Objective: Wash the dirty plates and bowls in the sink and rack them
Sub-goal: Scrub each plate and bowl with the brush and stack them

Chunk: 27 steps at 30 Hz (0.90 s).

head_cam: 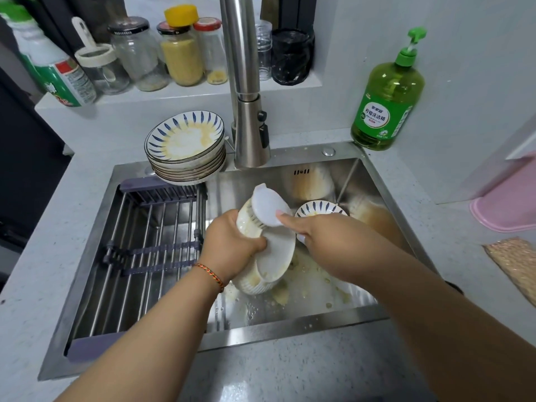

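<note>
Left hand (232, 242) gripping a stack of white ribbed ceramic bowls (261, 265) tilted over the stainless steel sink (290, 323), fingers curled round the rim, presumably to turn the soiled insides toward the brush. Right hand (319, 230) holding a white plastic scrubbing brush (268, 206), fingers pinching its handle, bristles against the top bowl. Stack of blue-patterned dirty plates (185, 149) on the sink's back edge, awaiting washing. Metal drying rack (150, 245) across the left half, nothing racked. Green detergent bottle (387, 103) on the worktop, within reach.
</note>
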Tool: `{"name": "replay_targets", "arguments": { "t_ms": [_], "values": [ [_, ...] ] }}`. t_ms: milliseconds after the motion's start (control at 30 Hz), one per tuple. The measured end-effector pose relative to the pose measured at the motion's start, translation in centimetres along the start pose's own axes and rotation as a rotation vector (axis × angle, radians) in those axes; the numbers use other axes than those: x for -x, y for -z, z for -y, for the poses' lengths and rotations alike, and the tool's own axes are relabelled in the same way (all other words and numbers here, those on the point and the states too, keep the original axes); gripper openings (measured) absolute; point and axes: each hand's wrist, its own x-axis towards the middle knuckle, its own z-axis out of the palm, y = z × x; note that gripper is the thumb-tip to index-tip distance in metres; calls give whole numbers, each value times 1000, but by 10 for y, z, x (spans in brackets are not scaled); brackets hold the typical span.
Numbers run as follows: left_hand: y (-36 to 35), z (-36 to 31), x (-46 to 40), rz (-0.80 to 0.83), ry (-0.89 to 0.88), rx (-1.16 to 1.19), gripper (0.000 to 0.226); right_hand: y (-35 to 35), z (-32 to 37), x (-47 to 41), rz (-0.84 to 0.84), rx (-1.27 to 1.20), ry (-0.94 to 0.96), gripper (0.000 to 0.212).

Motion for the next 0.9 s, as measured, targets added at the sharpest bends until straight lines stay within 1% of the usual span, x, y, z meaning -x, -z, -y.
{"name": "replay_targets", "arguments": {
  "t_ms": [33, 100, 167, 267, 300, 367, 400, 467, 533, 633, 667, 733, 800, 833, 900],
  "values": [
    [1, 0, -1, 4, -14, -12, 29, -1, -3, -1, -17, 5, -2, 59],
    [4, 1, 1, 13, -40, -39, 29, 1, -21, -12, -49, -10, -82, 51],
    [5, 1, 3, 9, -54, -59, 29, 5, -22, -13, -52, 17, -111, 49],
    [3, 0, 3, 22, -76, -72, 30, -2, -2, -4, -13, -19, 17, 58],
    [2, -1, 3, 30, -83, -65, 31, -4, 3, 1, -6, -31, 42, 56],
    [3, -1, 5, 30, -94, -94, 33, -3, -6, -1, -49, -49, -16, 45],
    [5, -2, 6, 28, -98, -116, 33, 0, -15, -7, -68, -21, -64, 46],
    [6, -1, 8, 37, -110, -136, 33, 6, -22, -9, -41, 57, -134, 54],
    [6, -2, 8, 34, -102, -128, 32, 4, -12, -4, -58, 73, -86, 55],
    [4, -2, 8, 19, -78, -38, 27, -8, 3, 5, -159, 85, 74, 51],
    [5, -1, 8, 12, -72, -23, 27, -8, -1, 1, -161, 83, 62, 52],
    [7, 0, 10, -15, -47, 19, 31, -5, -21, -18, -73, 15, -71, 56],
    [9, 2, 13, -63, 15, 149, 37, -7, -34, -26, 54, -85, -182, 59],
    [9, 4, 14, -101, 48, 231, 37, -13, -36, -27, 55, -165, -213, 58],
    [7, 7, 17, -186, 112, 398, 34, -30, -36, -24, -29, -408, -246, 52]
  ]
}}
